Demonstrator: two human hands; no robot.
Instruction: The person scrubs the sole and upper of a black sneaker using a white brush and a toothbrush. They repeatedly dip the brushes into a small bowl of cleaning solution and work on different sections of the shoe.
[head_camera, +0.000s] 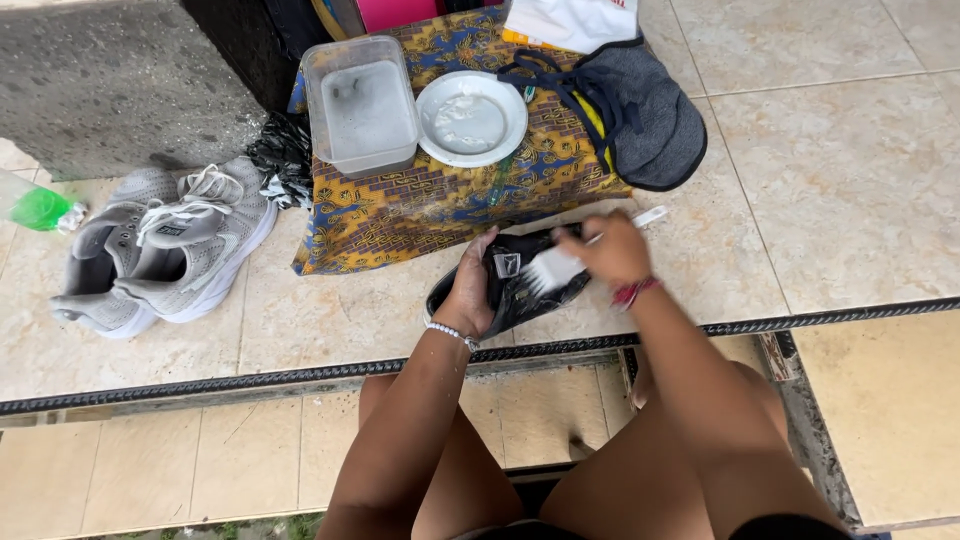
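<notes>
Left hand (470, 300) gripping black shoe (510, 285), right hand (610, 250) brushing

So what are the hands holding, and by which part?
The left hand grips the black shoe at its heel end; the right hand holds a white brush by its handle.

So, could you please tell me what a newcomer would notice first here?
At centre, the left hand holds a black shoe while the right hand grips a white brush against it. Left on the tiles lies a grey pair of sneakers; behind, a patterned cloth carries a white bowl.
</notes>
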